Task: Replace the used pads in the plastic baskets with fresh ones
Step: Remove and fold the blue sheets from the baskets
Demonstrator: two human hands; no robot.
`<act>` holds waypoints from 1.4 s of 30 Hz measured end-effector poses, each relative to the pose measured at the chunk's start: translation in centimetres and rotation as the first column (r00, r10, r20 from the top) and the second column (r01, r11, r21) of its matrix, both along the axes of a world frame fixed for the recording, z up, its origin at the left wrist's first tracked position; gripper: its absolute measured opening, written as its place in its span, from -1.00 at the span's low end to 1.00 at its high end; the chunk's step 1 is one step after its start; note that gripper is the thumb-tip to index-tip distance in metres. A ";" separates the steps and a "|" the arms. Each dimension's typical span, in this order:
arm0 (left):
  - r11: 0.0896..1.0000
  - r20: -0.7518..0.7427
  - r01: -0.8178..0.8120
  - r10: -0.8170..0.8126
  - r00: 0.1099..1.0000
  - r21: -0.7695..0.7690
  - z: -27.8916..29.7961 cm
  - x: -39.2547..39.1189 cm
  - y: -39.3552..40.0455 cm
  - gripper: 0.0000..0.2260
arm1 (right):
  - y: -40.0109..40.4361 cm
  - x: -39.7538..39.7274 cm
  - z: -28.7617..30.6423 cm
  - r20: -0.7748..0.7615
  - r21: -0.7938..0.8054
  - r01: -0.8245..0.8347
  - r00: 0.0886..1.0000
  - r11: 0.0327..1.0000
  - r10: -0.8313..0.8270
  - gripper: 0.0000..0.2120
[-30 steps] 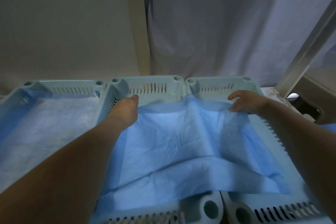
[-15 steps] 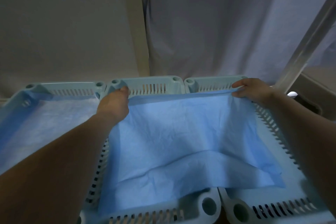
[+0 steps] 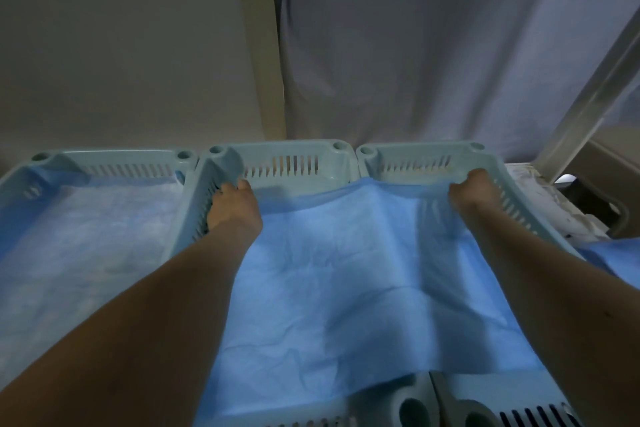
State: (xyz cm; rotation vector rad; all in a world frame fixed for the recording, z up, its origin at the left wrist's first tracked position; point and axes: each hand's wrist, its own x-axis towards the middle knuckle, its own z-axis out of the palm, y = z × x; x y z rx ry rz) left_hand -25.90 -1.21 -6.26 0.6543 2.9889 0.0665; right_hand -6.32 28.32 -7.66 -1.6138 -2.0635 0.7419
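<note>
Head view: left hand (image 3: 233,208) and right hand (image 3: 474,192) pinch blue pad (image 3: 346,288) spread over two baskets (image 3: 287,158).

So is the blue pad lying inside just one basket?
No, the blue pad stretches over the middle basket and the right basket, covering the rims between them.

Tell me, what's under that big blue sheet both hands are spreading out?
The blue pad drapes across two pale plastic baskets: middle basket and right basket. Their far walls and near rims show. Their floors are covered. The left hand and right hand hold its far corners.
</note>
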 end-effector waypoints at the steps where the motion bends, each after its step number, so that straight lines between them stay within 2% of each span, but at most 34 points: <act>1: 1.000 0.000 -0.018 0.018 1.000 0.016 -0.3 0.2 -0.2 -0.58 | -0.3 0.1 0.0 0.012 -0.008 0.046 0.999 0.999 -0.046 -0.56; 3: 0.997 -0.055 -0.020 0.024 0.998 0.068 -0.5 0.7 -0.6 -0.56 | -1.2 0.5 0.4 0.041 0.010 0.151 0.988 0.988 -0.152 -0.47; 5: 0.995 -0.170 0.039 -0.023 0.985 0.094 -0.4 1.4 -0.9 -0.55 | -2.1 0.8 0.8 0.095 0.108 0.131 0.985 0.986 -0.141 -0.52; 7: 0.980 -0.260 0.145 -0.106 0.960 0.137 -0.2 2.2 -0.7 -0.63 | -3.3 0.7 1.2 0.123 0.135 -0.106 0.988 0.985 0.089 -0.63; 8: 0.964 -0.266 0.220 -0.176 0.948 0.146 -0.1 2.7 -0.4 -0.68 | -4.2 0.5 1.3 0.101 0.097 -0.245 0.967 0.965 0.235 -0.66; 9: 0.941 -0.251 0.313 -0.275 0.928 0.130 -0.3 3.4 0.0 -0.73 | -5.0 0.1 1.3 0.063 0.032 -0.371 0.928 0.928 0.368 -0.68; 11: 0.871 -0.176 0.482 -0.462 0.869 0.094 -0.7 4.8 1.3 -0.77 | -6.1 -1.1 1.5 0.045 -0.036 -0.522 0.851 0.852 0.524 -0.75; 13: 0.828 -0.077 0.551 -0.546 0.835 0.105 -0.7 6.3 2.8 -0.73 | -6.9 -2.5 1.7 0.189 -0.041 -0.590 0.788 0.806 0.586 -0.83; 15: 0.816 -0.014 0.571 -0.573 0.820 0.087 -0.4 7.4 4.4 -0.62 | -7.1 -3.6 1.7 0.331 -0.013 -0.623 0.735 0.782 0.591 -0.70; 18: 0.833 0.006 0.552 -0.552 0.834 0.048 0.1 7.9 6.5 -0.45 | -6.7 -4.5 1.8 0.367 0.022 -0.654 0.709 0.756 0.602 -0.50; 21: 0.890 0.015 0.447 -0.450 0.893 0.090 0.4 7.4 8.0 -0.31 | -6.3 -4.8 1.5 0.240 0.054 -0.645 0.749 0.762 0.617 -0.42; 23: 0.926 0.025 0.361 -0.366 0.930 0.110 0.6 7.2 8.4 -0.25 | -6.7 -4.5 1.4 0.052 0.155 -0.551 0.834 0.820 0.550 -0.52; 25: 0.928 -0.069 0.340 -0.333 0.940 0.150 0.6 7.2 8.3 -0.30 | -7.5 -4.3 1.4 -0.078 0.280 -0.434 0.878 0.856 0.472 -0.71; 27: 0.883 -0.219 0.432 -0.392 0.893 0.181 0.3 7.5 7.9 -0.43 | -7.9 -4.6 1.5 -0.024 0.291 -0.480 0.861 0.828 0.508 -0.75; 29: 0.836 -0.256 0.536 -0.495 0.830 0.118 -0.1 7.8 7.6 -0.47 | -7.7 -5.1 1.3 0.072 0.196 -0.555 0.830 0.808 0.553 -0.71; 31: 0.876 -0.148 0.478 -0.465 0.873 0.062 -0.4 7.7 7.9 -0.38 | -7.1 -5.4 1.3 0.110 0.107 -0.600 0.799 0.793 0.591 -0.60; 33: 0.950 -0.002 0.310 -0.310 0.951 0.043 -0.3 7.6 8.0 -0.27 | -6.9 -5.1 1.5 0.083 0.023 -0.644 0.763 0.764 0.641 -0.44; 35: 0.981 0.095 0.191 -0.194 0.976 0.038 0.1 7.6 7.7 -0.25 | -6.8 -4.4 1.5 0.075 -0.012 -0.661 0.748 0.750 0.660 -0.39; 39: 0.988 0.145 0.153 -0.146 0.979 -0.032 0.5 7.7 5.2 -0.28 | -6.5 -1.8 1.5 0.033 -0.072 -0.557 0.828 0.827 0.560 -0.50; 42: 0.975 0.206 0.193 -0.168 0.964 -0.108 -0.1 8.8 2.2 -0.36 | -6.8 1.4 2.2 0.221 -0.086 -0.477 0.847 0.875 0.483 -0.69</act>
